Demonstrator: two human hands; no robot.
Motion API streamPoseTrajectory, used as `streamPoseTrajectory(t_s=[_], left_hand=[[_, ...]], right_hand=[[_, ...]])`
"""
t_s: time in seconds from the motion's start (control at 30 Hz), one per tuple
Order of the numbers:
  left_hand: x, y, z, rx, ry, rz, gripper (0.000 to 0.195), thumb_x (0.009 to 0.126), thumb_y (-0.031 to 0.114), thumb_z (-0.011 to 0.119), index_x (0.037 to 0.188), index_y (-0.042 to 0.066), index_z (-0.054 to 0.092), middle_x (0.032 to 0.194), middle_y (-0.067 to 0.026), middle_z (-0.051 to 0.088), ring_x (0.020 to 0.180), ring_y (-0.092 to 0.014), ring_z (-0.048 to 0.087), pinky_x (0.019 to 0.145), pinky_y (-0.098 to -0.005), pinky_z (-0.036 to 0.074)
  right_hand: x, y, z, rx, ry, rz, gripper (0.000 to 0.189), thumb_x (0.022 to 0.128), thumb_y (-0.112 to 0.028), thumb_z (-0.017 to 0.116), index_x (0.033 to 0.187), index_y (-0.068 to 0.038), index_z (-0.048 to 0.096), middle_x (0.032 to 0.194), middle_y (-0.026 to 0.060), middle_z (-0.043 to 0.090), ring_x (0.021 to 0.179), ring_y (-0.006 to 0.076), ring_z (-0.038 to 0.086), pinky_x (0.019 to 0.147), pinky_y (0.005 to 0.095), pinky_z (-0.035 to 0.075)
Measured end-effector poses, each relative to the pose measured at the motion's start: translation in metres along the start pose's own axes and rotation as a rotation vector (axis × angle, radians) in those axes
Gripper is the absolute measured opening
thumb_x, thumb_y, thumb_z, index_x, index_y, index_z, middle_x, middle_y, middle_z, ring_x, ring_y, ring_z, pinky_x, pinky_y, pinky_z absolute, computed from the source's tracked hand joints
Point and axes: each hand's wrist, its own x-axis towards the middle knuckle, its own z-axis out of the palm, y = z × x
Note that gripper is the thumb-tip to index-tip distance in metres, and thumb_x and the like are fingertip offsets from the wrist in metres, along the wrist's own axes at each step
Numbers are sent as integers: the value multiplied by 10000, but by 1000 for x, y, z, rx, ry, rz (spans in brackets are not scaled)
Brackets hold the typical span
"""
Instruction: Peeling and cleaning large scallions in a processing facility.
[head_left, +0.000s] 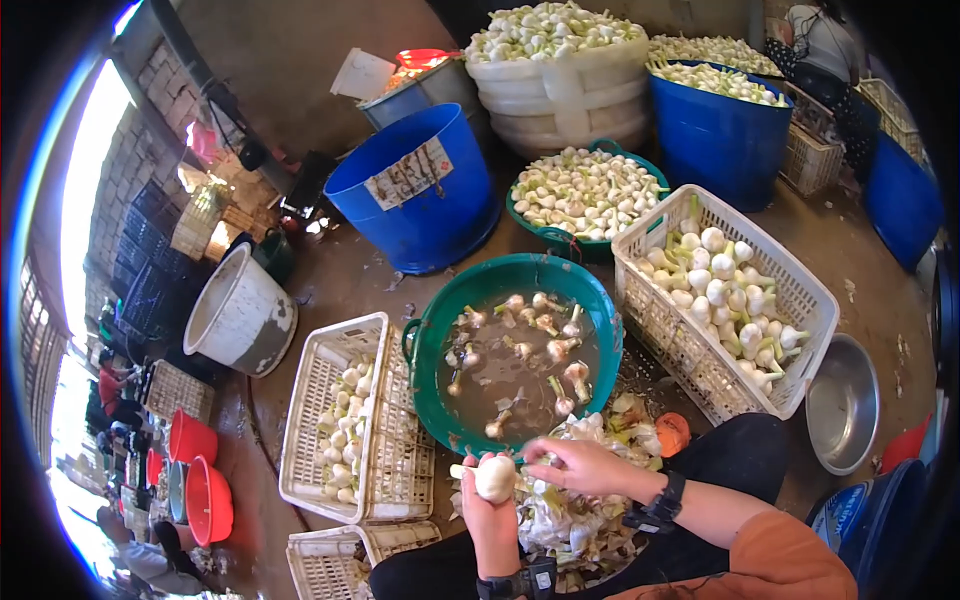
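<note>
A clean white garlic bulb (495, 478) with a short stem rests in my left hand (487, 517), its fingers curled around it. Close to the bulb's right side is my right hand (577, 463), slightly blurred, fingers spread; I see nothing in it. Just beyond both hands stands a green plastic tub (429, 409) of murky water, where several dirty garlic bulbs (562, 347) with stems and roots float. Below my hands, a heap of garlic peelings (570, 517) lies between my knees.
White plastic crates of peeled garlic stand left (296, 450) and right (814, 330). Behind are a blue barrel (420, 217), a second green tub (555, 238) piled with garlic and a large sack (555, 97). A steel basin (844, 405) lies at right. Other people work farther off.
</note>
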Motion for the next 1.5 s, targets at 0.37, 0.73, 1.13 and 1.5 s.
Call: streamPoseTrajectory(t_s=[0.37,0.73,1.13,1.5], left_hand=[[12,-2,29,589,-113,141,303,886,130,411,1166,16,400,1062,-102,499,979,-184,482,862,-327,386],[56,0,-24,476,143,-39,297,885,171,458,1145,30,437,924,-95,560,801,-168,550,739,-289,450],[40,-5,13,1585,-47,740,585,669,97,690,1183,47,416,1007,-144,416,927,-292,446,788,-372,377],[-18,-7,32,1143,-378,661,495,669,23,653,1124,2,459,955,-95,442,878,-198,473,728,-297,414]], right_hand=[[52,100,-132,1384,864,89,475,876,-430,351,1146,-45,417,1008,160,550,871,255,575,743,348,495],[163,257,23,-683,-377,710,242,695,-194,516,828,-33,639,873,177,619,816,319,605,687,404,471],[107,49,15,716,-392,399,349,910,-289,410,1153,-43,453,1020,-6,519,927,74,455,770,239,396],[32,-26,-19,-62,45,23,231,792,-195,475,940,-18,499,698,219,528,660,374,534,577,388,428]])
